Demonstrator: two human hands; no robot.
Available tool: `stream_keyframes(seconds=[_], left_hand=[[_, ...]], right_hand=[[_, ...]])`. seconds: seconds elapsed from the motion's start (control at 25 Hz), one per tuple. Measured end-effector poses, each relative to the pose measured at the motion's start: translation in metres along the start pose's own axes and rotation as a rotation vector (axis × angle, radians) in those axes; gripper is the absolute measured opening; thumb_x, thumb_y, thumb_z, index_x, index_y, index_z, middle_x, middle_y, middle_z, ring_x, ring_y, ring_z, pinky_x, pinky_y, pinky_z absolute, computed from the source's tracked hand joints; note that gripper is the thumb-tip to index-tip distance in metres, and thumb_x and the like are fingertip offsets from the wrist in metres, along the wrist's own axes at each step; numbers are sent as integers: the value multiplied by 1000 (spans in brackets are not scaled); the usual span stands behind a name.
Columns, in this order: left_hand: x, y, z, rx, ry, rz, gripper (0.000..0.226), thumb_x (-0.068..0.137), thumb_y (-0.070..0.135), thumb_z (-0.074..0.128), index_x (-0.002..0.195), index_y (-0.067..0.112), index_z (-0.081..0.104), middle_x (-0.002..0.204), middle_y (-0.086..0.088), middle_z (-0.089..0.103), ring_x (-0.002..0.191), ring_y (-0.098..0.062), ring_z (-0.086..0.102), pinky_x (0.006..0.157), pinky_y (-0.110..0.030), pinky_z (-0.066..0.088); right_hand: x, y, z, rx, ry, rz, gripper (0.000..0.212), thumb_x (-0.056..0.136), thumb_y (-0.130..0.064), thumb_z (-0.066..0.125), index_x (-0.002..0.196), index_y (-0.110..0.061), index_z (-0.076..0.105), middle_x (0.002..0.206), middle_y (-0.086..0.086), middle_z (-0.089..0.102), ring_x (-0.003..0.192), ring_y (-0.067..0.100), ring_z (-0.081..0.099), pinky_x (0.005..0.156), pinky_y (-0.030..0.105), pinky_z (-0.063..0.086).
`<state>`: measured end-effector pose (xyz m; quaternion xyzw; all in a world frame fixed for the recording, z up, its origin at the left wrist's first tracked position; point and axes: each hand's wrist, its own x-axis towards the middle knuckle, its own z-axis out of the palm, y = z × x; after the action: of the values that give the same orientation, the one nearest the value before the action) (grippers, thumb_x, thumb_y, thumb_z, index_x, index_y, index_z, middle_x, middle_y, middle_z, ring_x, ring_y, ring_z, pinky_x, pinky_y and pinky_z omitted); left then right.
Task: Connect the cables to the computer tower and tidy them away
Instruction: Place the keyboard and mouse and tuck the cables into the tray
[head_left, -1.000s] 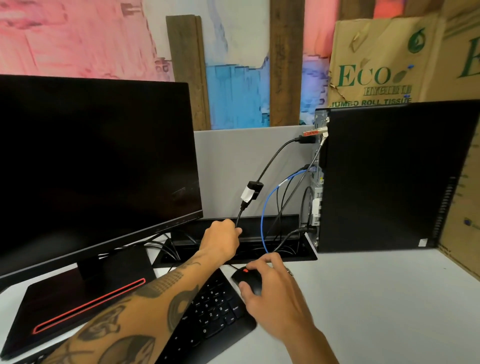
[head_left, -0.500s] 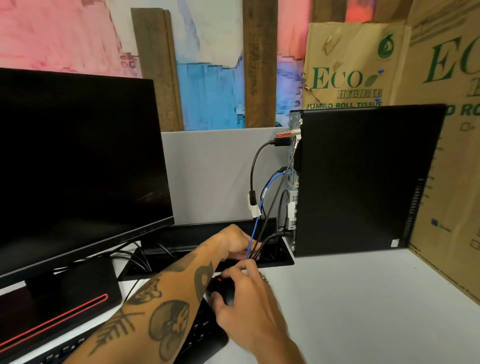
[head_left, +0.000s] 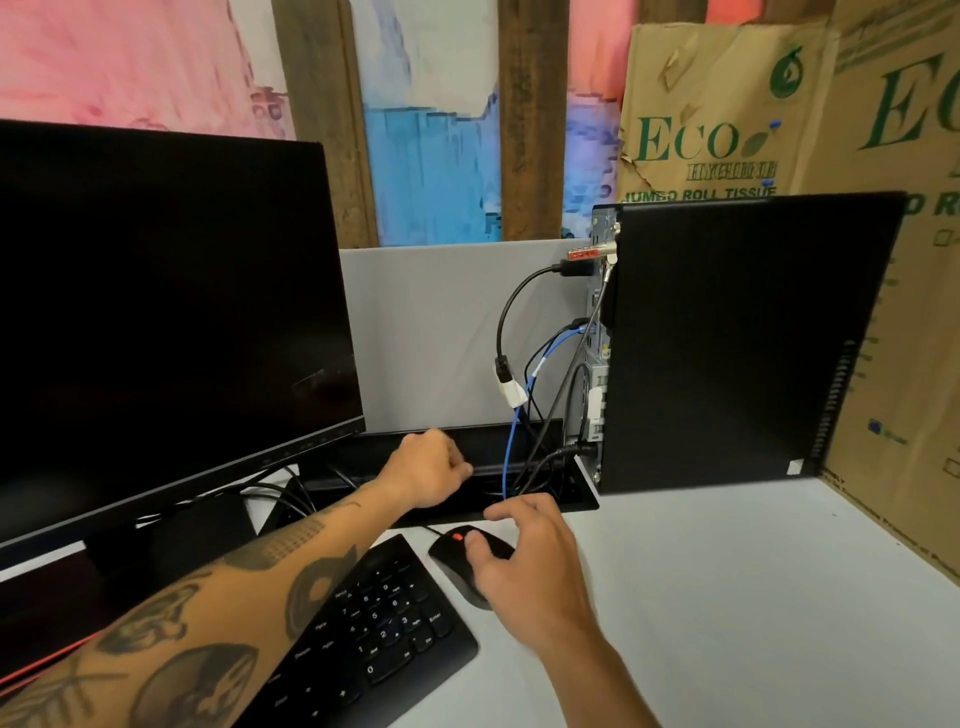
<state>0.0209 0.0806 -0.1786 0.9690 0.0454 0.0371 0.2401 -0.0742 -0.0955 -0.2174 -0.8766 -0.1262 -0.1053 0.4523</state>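
Curled fingers are seen on the left hand (head_left: 428, 470), which is held at the open cable slot (head_left: 566, 501) at the back of the desk (head_left: 727, 597); whether anything is gripped inside that fist cannot be told. Loosely spread fingers are seen on the right hand (head_left: 524, 556), which is laid over the rear of a black mouse (head_left: 467, 558) without being closed round it.

Several cables are plugged into the back of the black computer tower (head_left: 737, 338), which is stood upright at the right end of the slot. A black cable (head_left: 506, 317) carrying a white tag is looped down from a high port, and a blue cable (head_left: 511, 441) with other dark leads is dropped into the slot just in front of the right hand. A black keyboard (head_left: 374, 634) is placed below the hands and a dark monitor (head_left: 166, 322) at the left.

Tidying appears to be under way. If the leads are tugged downward too firmly, a plug could be pulled from its port. If a slot cover is shut carelessly, a cable or the mouse lead could be pinched.
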Motion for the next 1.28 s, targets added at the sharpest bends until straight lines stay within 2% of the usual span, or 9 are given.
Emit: stream_keyframes(seconds=[0.08,0.2,0.32,0.52,0.68,0.84,1.08,1.16,1.28], left_hand=[[-8,-9,-1,278,-147,-70,31,101,43,61,85,16,64,86,-3,65,83,-21,65,78,-35,54],[-10,-3,8,198,-326,-123,36,108,37,48,85,13,61,82,-2,60,74,-16,57,71,-30,43],[3,13,15,66,-353,-163,30,107,27,44,113,8,66,105,-9,65,91,-21,57,81,-31,44],[24,43,30,155,-473,-97,34,108,27,44,124,6,66,115,-8,64,108,-25,61,99,-38,50],[34,37,41,362,-348,-33,48,99,50,58,124,10,65,125,-9,67,114,-31,65,97,-39,54],[22,35,24,392,-58,-56,66,71,70,82,106,19,60,99,-3,60,97,-27,64,80,-39,53],[35,15,34,124,-172,-152,59,70,59,89,105,14,76,105,-4,75,105,-25,70,90,-37,58],[36,24,45,191,-148,-133,46,78,49,86,98,10,70,102,-9,73,99,-28,69,82,-36,58],[41,38,51,370,-181,-6,17,92,24,70,96,13,58,104,-11,68,99,-32,67,77,-37,54]], right_hand=[[8,4,-2,-107,66,46,24,93,-37,62,116,-31,66,122,-15,56,117,11,54,89,24,42],[28,15,-8,-211,25,84,32,98,-35,52,125,-27,66,125,-6,66,118,18,57,101,35,45],[41,23,-14,-274,-74,108,37,101,-39,45,131,-30,63,123,-2,70,117,22,60,106,40,43],[54,31,-12,-362,-92,98,29,98,-45,42,109,-33,66,104,-4,71,107,21,63,104,42,41],[54,33,-6,-424,-29,105,29,96,-44,45,112,-33,66,118,-5,57,113,19,58,107,40,39],[50,34,-8,-452,-27,69,32,99,-37,42,117,-29,67,119,-4,64,113,19,59,106,39,39],[49,31,-8,-486,-6,94,39,97,-43,43,125,-23,62,126,-4,59,121,21,56,108,44,39],[52,35,-9,-480,41,68,39,99,-40,43,124,-20,64,131,-6,56,124,20,54,106,42,41],[59,37,-5,-544,-78,100,54,101,-48,30,130,-19,64,147,-9,52,144,20,37,114,46,29]])
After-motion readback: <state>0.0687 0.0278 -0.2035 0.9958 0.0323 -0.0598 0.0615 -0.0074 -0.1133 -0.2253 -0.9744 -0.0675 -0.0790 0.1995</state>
